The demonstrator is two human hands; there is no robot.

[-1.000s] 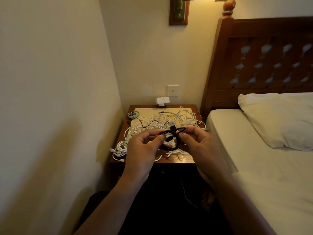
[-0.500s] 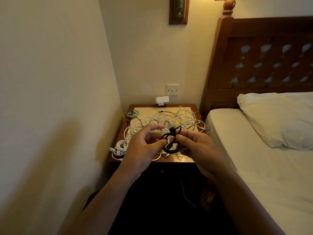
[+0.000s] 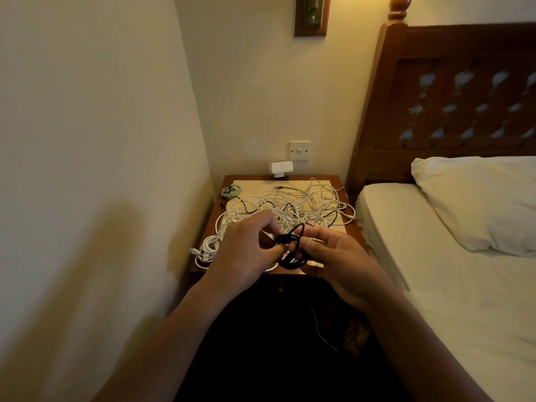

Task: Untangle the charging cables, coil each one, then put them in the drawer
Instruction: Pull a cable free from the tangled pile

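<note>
Both hands hold a small black cable coil (image 3: 293,250) above the front edge of the wooden nightstand (image 3: 352,239). My left hand (image 3: 246,250) pinches the coil's left side with thumb and fingers. My right hand (image 3: 339,256) pinches its right side and a loop that stands up from it. Behind the hands a tangle of white and black cables (image 3: 301,204) covers the nightstand top. A coiled white cable (image 3: 207,249) lies at the front left corner, and a coiled green cable (image 3: 230,191) at the back left. The drawer front under the top is in deep shadow.
A white adapter (image 3: 280,169) sits at the nightstand's back edge below a wall switch (image 3: 299,150). A wall runs close along the left. The bed (image 3: 435,256) with a white pillow (image 3: 481,198) and a dark wooden headboard (image 3: 464,82) fills the right.
Both hands have kept hold of the black coil and worked its end around it. The left fingers have shifted on the coil, and the loop now stands up between the hands.
</note>
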